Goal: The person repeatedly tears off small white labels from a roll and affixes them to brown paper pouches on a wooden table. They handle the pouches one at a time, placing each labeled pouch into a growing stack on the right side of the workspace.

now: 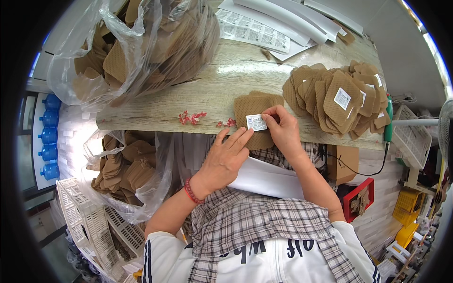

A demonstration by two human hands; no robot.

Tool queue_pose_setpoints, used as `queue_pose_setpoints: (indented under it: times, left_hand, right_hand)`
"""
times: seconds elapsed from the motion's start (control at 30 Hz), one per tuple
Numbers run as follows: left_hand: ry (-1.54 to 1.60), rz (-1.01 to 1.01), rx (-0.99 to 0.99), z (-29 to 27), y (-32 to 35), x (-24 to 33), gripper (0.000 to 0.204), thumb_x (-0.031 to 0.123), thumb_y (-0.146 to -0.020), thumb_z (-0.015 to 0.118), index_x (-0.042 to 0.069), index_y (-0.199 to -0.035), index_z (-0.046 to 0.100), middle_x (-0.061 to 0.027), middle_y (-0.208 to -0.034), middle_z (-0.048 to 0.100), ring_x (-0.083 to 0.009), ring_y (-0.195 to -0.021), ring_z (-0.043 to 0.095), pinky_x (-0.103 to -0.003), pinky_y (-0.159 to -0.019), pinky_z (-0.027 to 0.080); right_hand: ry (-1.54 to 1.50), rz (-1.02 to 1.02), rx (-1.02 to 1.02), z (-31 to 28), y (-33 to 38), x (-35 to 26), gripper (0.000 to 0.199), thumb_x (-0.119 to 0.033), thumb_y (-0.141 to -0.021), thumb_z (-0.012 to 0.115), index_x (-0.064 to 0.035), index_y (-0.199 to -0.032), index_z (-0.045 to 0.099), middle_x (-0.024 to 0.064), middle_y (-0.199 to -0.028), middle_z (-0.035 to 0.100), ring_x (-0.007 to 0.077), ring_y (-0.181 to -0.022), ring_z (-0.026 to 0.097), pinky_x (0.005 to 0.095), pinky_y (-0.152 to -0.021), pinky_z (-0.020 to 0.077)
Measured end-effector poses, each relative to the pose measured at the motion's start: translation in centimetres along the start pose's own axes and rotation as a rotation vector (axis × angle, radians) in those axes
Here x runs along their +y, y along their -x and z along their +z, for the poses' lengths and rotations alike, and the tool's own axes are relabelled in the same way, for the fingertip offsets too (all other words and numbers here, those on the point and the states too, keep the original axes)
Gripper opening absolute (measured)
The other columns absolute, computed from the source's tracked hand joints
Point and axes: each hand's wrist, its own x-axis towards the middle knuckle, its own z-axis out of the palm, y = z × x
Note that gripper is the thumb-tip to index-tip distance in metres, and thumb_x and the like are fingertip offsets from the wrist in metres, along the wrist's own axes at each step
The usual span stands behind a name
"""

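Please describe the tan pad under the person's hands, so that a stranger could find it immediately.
On the wooden table, look at the near edge, left of the fanned heap of labelled pads. This tan pad lies apart there, with both hands pressing a small white label onto it.

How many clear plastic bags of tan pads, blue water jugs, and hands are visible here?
Clear plastic bags of tan pads: 2, one on the table, one below its edge
Blue water jugs: 5
Hands: 2, left hand, right hand
Total: 9
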Motion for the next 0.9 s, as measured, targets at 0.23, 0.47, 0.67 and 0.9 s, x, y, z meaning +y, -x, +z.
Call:
queue_pose_setpoints:
  times: [0.23, 0.47, 0.67, 0.9]
  left_hand:
    - [-0.016, 0.0, -0.007, 0.1, -0.1, 0.1, 0.006, 0.002, -0.08, 0.059, 0.005, -0.085, 0.062, -0.0132, -0.138, 0.057, -0.0278, -0.134, 0.049, -0.051, -0.115, 0.029]
    - [-0.017, 0.004, 0.003, 0.0, -0.1, 0.2, 0.008, -0.001, -0.08, 0.058, 0.004, -0.085, 0.062, -0.0145, -0.132, 0.058, -0.0285, -0.133, 0.049, -0.053, -0.117, 0.028]
    - [-0.012, -0.005, -0.013, 0.2, -0.2, 0.3, 0.008, -0.002, -0.079, 0.057, 0.004, -0.084, 0.061, -0.0155, -0.133, 0.057, -0.0304, -0.133, 0.049, -0.054, -0.117, 0.027]
    - [0.002, 0.016, 0.007, 0.3, -0.2, 0.6, 0.006, -0.002, -0.08, 0.056, 0.003, -0.083, 0.059, -0.0164, -0.131, 0.057, -0.0324, -0.133, 0.048, -0.055, -0.118, 0.027]
  right_hand:
    - [0.036, -0.054, 0.024, 0.2, 0.1, 0.3, 0.009, -0.008, -0.09, 0.07, -0.0002, -0.09, 0.065, 0.0132, -0.08, 0.07, 0.0243, -0.07, 0.069, 0.0356, -0.066, 0.0535]
    - [0.124, -0.17, 0.049, 0.5, 0.4, 0.4, 0.01, -0.007, -0.087, 0.072, -0.002, -0.091, 0.063, 0.0126, -0.084, 0.065, 0.0278, -0.07, 0.067, 0.0364, -0.064, 0.0533]
    - [0.433, -0.359, 0.196, 1.6, 0.8, -0.3, 0.033, -0.006, -0.087, 0.069, -0.0049, -0.118, 0.06, 0.0122, -0.102, 0.06, 0.0334, -0.082, 0.065, 0.0409, -0.068, 0.0552]
    - [0.351, -0.34, 0.302, 1.0, 0.4, 2.0, 0.035, 0.002, -0.09, 0.06, -0.0082, -0.124, 0.06, 0.0128, -0.11, 0.056, 0.0309, -0.083, 0.065, 0.0401, -0.066, 0.0548]
